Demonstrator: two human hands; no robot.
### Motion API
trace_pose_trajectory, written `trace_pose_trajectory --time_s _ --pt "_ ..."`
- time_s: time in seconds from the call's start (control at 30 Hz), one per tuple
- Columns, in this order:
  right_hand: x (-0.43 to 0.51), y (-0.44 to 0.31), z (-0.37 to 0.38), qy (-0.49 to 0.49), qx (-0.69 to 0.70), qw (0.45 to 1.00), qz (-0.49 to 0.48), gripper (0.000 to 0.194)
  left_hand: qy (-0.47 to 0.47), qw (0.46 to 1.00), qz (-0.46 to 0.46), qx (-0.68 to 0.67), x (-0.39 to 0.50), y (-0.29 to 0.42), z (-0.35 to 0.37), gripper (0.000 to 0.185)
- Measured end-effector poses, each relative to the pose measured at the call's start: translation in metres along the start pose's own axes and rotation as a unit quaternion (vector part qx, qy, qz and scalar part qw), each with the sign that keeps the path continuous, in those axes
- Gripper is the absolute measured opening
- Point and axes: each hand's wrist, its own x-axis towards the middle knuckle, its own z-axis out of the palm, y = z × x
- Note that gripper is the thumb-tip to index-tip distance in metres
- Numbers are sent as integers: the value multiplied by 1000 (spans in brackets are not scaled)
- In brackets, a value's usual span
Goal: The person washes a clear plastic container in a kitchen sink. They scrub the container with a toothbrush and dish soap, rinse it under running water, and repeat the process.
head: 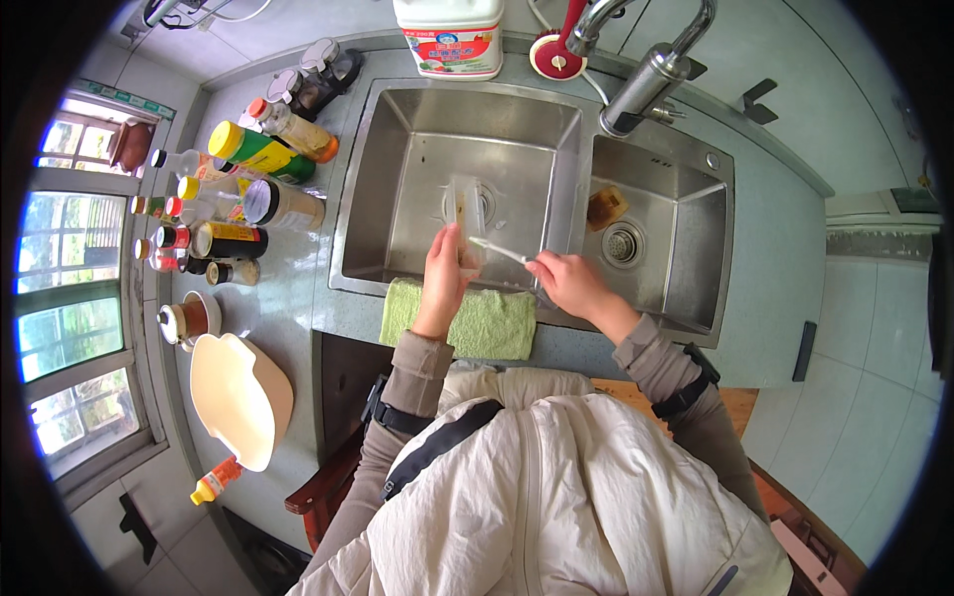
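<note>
Over the large left basin of a stainless-steel double sink (376,186), my left hand (441,287) holds a long, narrow, clear plastic container (469,208) with brownish residue in it. My right hand (574,284) grips the handle of a white toothbrush (501,249). The brush head points left and is at the container's right side; whether the bristles touch it I cannot tell. A green towel (496,328) hangs over the sink's front edge beneath my left wrist. The container partly covers the left basin's drain.
A brown-stained piece (607,207) lies beside the strainer (621,245) in the right basin. The faucet (647,89), a white jug (451,37) and a red-handled brush (557,56) stand behind. Several bottles (261,149) and a cream plastic basin (242,398) occupy the left counter.
</note>
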Motion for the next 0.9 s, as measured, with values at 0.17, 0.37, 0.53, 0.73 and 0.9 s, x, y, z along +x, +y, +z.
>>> trace_pose_trajectory --time_s 0.17,0.37,0.53,0.73,0.9 --pt "19 22 -6 -9 -33 995 90 28 -54 996 -55 50 -7 3 -5 24" --pt "18 26 -1 -94 -6 995 32 28 -67 993 -53 75 -6 12 -16 29" --pt "22 25 -6 -90 9 994 63 30 -59 992 -55 102 -7 12 -20 27" --pt "27 26 -4 -17 -9 991 132 30 -60 990 -48 119 -6 17 -23 26" --pt "26 38 5 -104 26 989 99 32 -26 990 -46 132 -7 18 -28 27"
